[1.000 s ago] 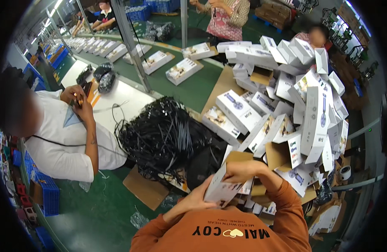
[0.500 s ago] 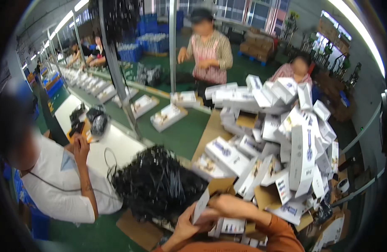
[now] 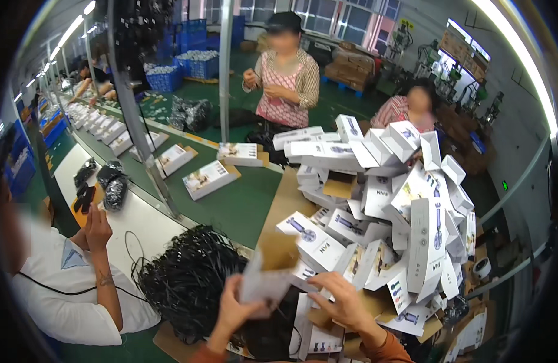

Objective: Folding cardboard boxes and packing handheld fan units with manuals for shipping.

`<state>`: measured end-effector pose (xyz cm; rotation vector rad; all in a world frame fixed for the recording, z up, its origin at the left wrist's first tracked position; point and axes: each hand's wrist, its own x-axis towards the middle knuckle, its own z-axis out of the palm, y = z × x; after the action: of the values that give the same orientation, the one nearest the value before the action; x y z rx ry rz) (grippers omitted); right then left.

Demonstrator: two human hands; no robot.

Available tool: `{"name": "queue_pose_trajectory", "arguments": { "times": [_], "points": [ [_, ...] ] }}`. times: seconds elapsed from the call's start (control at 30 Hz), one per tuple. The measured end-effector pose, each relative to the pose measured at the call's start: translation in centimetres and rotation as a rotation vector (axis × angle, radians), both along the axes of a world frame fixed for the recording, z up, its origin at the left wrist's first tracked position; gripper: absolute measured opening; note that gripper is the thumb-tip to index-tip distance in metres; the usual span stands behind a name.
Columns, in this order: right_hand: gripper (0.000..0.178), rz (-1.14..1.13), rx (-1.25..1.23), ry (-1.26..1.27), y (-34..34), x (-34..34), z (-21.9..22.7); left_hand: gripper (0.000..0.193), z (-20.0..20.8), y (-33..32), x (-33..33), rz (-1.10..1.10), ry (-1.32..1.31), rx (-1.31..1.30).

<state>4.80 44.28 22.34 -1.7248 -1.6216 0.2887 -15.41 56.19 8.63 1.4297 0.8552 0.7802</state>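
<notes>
My left hand (image 3: 235,307) grips a white cardboard box (image 3: 264,289) from its left side. The box is blurred by motion; its open end, tilted up, shows brown cardboard inside. My right hand (image 3: 345,300) is just right of that box, fingers spread and curved, with nothing seen in them. Beneath and beyond it lies a big pile of white printed boxes (image 3: 427,242), many with open ends. To the left of the held box is a heap of black cables (image 3: 185,284).
A green conveyor (image 3: 230,199) carries a row of white boxes (image 3: 209,179) on the far side. At left, a co-worker in a white shirt (image 3: 79,302) sits at a white table (image 3: 136,233) with black-wrapped bundles. Two people are beyond the conveyor and pile. A metal post (image 3: 130,115) rises beside the conveyor.
The held box has moved left and up, with my left hand on it. My right hand has come away from the box and its fingers have spread. The view has shifted slightly.
</notes>
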Motion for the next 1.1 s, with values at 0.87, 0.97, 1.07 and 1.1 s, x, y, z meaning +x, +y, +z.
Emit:
{"name": "queue_pose_trajectory", "arguments": {
  "times": [0.87,0.97,1.07,1.1],
  "points": [
    [0.093,-1.004,0.042,-0.422,-14.9,14.6,-0.2,0.020,9.2,-8.1,17.0,-0.672,-0.176,0.316],
    [0.087,-0.855,0.130,-0.287,-15.8,15.0,0.7,0.023,9.1,-9.9,13.6,-0.616,-0.147,0.298],
    [0.079,-0.722,0.214,0.223,-15.5,9.5,4.7,0.035,9.5,-11.4,8.4,-0.358,-0.096,0.662],
    [0.077,-0.540,0.298,0.325,-15.6,7.9,4.8,0.035,9.4,-11.9,6.4,-0.303,-0.068,0.658]
  ]
}}
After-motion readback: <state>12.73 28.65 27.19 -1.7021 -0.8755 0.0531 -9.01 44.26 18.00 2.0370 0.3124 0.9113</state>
